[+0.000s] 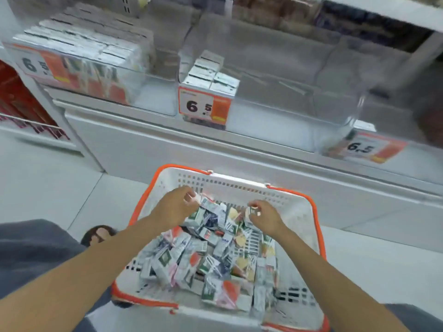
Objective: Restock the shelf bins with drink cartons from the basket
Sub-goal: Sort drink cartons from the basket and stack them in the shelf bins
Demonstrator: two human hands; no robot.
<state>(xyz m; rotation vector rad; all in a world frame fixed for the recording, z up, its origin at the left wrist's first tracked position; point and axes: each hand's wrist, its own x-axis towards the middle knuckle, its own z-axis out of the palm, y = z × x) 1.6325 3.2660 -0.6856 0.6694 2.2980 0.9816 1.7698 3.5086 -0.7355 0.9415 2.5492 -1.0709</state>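
A white basket with an orange rim [242,182] sits on the floor below me, holding several small drink cartons [203,257] in a loose pile. My left hand [178,207] is down at the far left of the pile, its fingers pinched on a carton [206,203]. At the far middle of the pile my right hand [262,215] has its fingers closed on another carton [249,215]. On the shelf above, the middle clear bin [275,121] holds several cartons [211,75] in its left corner. The left bin [153,97] is nearly full of cartons [88,51].
Orange and white price tags [205,106] hang on the bin fronts; another price tag [366,148] marks a bin at the right. A white shelf base [167,149] stands just beyond the basket. Red packs [16,97] fill a rack at the far left. My knees flank the basket.
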